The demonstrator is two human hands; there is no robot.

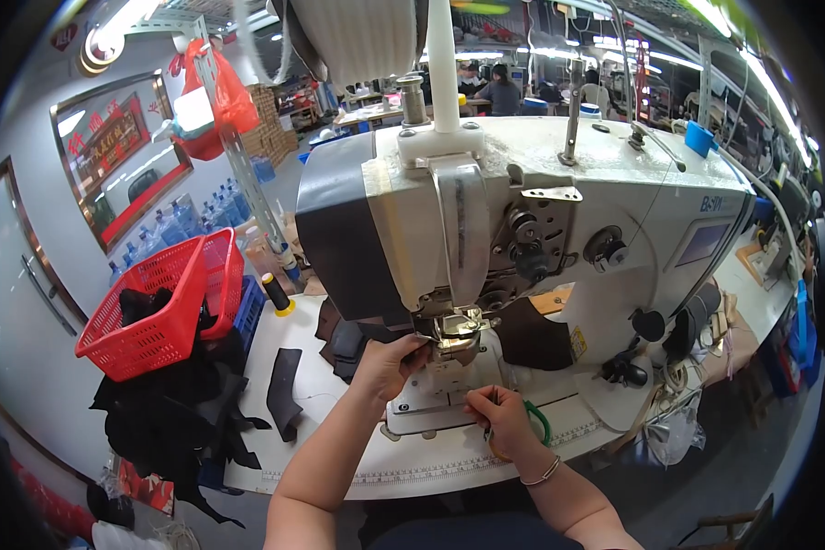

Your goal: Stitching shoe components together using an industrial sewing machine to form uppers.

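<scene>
A large white sewing machine (pixel 522 211) stands in front of me. My left hand (pixel 396 365) is at the left of its brass-coloured presser foot area (pixel 458 328), thumb and fingers pinched together. Whatever is between those fingertips is too small to make out. Lower and to the right, my right hand (pixel 502 420) is closed over the sewing bed's front part. Beside its fingers shows the green loop handle of what look like scissors (pixel 543 423); their blades are mostly hidden by the hand. A dark strip of material (pixel 285 394) lies on the white table (pixel 339 458) to the left.
Dark cut pieces (pixel 348 344) lie behind my left hand. A black thread spool (pixel 277 293) stands on the table's left side. Red baskets (pixel 147 312) and a heap of black material (pixel 170 422) are further left. A measuring scale (pixel 431 474) runs along the front edge.
</scene>
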